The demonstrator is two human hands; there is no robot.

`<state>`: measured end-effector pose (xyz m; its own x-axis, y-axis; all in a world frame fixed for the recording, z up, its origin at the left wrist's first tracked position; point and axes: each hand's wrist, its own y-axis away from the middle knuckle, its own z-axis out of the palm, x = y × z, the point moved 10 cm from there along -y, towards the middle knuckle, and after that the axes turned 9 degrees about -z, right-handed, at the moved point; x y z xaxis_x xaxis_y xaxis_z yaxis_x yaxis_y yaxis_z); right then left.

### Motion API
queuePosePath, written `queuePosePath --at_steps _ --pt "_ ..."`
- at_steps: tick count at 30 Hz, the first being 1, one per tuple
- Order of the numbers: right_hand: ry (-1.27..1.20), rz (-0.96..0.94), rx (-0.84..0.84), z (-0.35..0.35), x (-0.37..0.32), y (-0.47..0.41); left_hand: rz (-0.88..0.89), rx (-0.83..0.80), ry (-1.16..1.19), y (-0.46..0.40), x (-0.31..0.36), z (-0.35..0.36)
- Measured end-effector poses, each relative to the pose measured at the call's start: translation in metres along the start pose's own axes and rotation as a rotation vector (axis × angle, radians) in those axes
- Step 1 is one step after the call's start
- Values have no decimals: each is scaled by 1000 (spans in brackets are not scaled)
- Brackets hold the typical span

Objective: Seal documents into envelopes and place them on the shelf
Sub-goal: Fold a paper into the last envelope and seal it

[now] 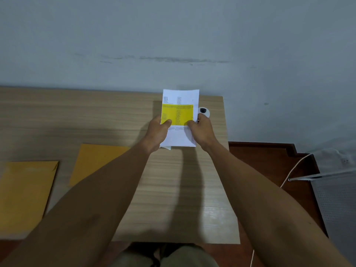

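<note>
Above the far right part of the wooden surface (173, 189), both hands hold a stack of documents (180, 135) upright. On the left hand (157, 134) and the right hand (202, 132) the fingers are closed on the stack's side edges, thumbs pressing a yellow sheet (177, 114) on its front. Two manila envelopes lie flat well to the left, one (96, 160) partly under the left forearm, another (25, 193) at the edge. A small white round object (204, 111) sits just behind the right hand.

Bare forearms (no sleeves visible) above khaki trousers (192, 256).
</note>
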<state>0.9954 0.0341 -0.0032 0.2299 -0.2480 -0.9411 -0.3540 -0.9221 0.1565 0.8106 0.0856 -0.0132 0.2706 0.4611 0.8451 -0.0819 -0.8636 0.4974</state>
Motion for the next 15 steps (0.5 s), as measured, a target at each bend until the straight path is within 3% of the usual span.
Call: queuePosePath --at_steps 5,10,15 --pt "-52 73 -99 31 -10 22 1 -109 -84 8 -9 -41" --pt "15 45 -35 23 -38 25 -22 -333 -288 23 -20 -77" --pt "226 75 -317 58 -60 42 -42 -475 -412 46 -33 -106"
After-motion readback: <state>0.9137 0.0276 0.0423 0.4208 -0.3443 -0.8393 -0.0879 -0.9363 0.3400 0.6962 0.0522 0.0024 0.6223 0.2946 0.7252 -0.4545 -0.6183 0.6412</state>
